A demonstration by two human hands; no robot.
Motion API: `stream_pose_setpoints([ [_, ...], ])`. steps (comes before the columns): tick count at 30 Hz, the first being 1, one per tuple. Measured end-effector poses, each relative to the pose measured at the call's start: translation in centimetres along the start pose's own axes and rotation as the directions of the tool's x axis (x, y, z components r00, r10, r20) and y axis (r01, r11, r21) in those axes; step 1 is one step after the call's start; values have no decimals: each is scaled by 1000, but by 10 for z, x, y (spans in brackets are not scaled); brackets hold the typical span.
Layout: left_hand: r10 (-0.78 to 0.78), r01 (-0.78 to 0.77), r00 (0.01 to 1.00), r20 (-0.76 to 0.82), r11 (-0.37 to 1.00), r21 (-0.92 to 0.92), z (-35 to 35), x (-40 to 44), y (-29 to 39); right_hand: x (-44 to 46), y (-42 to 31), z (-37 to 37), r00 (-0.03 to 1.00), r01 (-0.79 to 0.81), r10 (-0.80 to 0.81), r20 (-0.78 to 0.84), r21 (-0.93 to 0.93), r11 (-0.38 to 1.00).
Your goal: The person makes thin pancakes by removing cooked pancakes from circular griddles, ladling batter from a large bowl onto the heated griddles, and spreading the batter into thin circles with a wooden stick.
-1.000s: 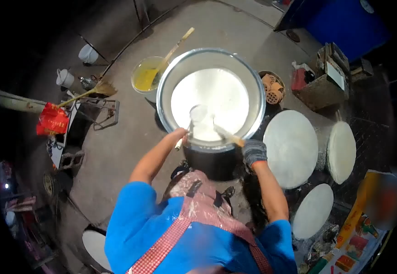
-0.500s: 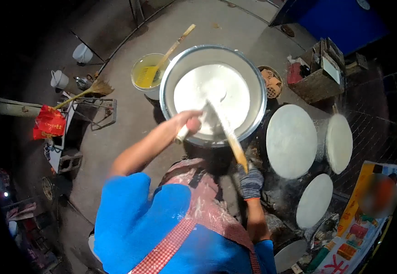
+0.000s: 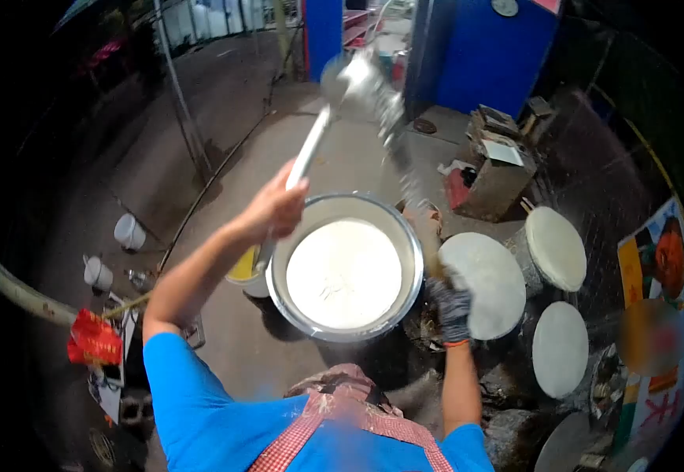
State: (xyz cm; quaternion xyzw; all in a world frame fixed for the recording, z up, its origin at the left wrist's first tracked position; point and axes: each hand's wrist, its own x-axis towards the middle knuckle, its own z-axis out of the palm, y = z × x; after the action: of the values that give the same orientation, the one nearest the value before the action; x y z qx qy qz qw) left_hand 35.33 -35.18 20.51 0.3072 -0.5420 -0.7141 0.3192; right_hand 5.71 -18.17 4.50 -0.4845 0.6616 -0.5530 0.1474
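Observation:
My bare left hand is closed around the pale handle of a ladle, raised above the far rim of a big metal pot. White batter fills much of the pot. In my gloved right hand, to the right of the pot, is the wooden end of a long stirring stick, held up and coated white. The ladle's bowl and the stick's far end are close together and blurred; whether they touch I cannot tell.
Round pale griddle plates stand at the right, with another disc beyond. A yellow-filled bowl is partly hidden behind my left arm. A worn box stands at the back right, white buckets at the left.
Both hands have lifted the ladle and the stick out of the pot, up and away from me. The view has tilted up, showing more background.

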Motion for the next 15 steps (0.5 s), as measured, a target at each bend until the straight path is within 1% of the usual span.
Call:
stream_pose_setpoints([
  [1, -114, 117, 992, 51, 992, -56, -8, 4, -24, -18, 27, 12, 982, -155, 157, 109, -33, 987],
  [2, -316, 317, 948, 31, 937, -148, 0, -2, -40, -36, 54, 24, 927, -294, 309, 214, -99, 951],
  [3, -516, 507, 857, 24, 831, -228, 6, -2, -52, -63, 106, 34, 863, -394, 435, 256, -198, 898],
  [4, -673, 653, 723, 159, 589, -476, -5, 12, -72, -85, 100, 25, 859, -402, 454, 236, -236, 885],
  [5, -760, 715, 565, 322, 254, -652, -13, 24, -92, -106, 82, 10, 853, -412, 475, 217, -279, 867],
  [6, -769, 721, 573, 283, 309, -620, 2, 18, -96, -121, 65, -8, 852, -408, 496, 168, -380, 830],
  [7, -754, 702, 641, 147, 497, -510, 26, 10, -84, -124, 25, -35, 847, -412, 506, 162, -403, 818],
  [8, -663, 677, 724, 191, 627, -386, 41, 10, -77, -138, 30, -49, 881, -441, 466, 85, -210, 872],
  [9, -568, 626, 779, 267, 730, -275, 45, 13, -69, -153, 29, -58, 900, -436, 436, -7, -25, 900],
  [10, -498, 568, 803, 327, 807, -164, 69, 9, -72, -167, 25, -70, 914, -392, 400, -72, 105, 914],
  [11, -455, 510, 830, 323, 854, -105, 101, 3, -77, -172, 21, -79, 922, -319, 356, -152, 223, 921],
  [12, -471, 528, 808, 354, 846, -78, 121, 2, -95, -182, 32, -89, 913, -370, 376, -160, 67, 927],
  [13, -490, 550, 777, 395, 834, -48, 141, 2, -113, -186, 17, -98, 886, -405, 430, -173, 160, 900],
  [14, -541, 641, 699, 468, 764, -75, 162, 1, -130, -200, 22, -108, 921, -322, 291, -258, -86, 943],
  [15, -588, 730, 610, 532, 678, -88, 182, 2, -147, -216, 21, -127, 890, -446, 425, -166, -124, 886],
])
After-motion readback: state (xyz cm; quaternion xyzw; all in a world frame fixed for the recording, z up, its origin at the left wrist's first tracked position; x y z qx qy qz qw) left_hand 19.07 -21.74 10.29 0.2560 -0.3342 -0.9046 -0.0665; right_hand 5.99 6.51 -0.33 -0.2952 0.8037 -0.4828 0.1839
